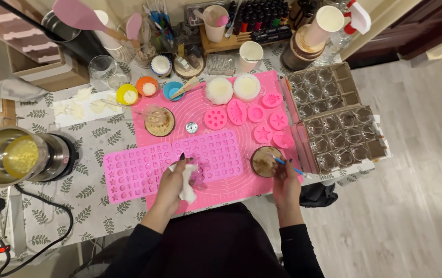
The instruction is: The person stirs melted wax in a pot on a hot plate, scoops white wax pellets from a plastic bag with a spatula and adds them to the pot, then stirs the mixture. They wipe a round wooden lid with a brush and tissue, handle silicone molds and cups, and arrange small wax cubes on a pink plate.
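Your left hand [173, 181] grips a white tissue [187, 184] over the near pink mould [172, 162], handy for wiping; your right hand [284, 181] pinches a blue-handled brush [289, 166] at the brown cup [265, 160].

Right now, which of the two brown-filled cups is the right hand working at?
The near cup, at the mat's right edge under the right hand; the other cup sits farther left, untouched.

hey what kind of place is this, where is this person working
Probably a home craft table for wax or soap casting. Pink silicone mould trays lie on a pink mat, a metal melting pot holds yellow bits, and boxes of small glass jars wait alongside. The left hand holds a white cloth.
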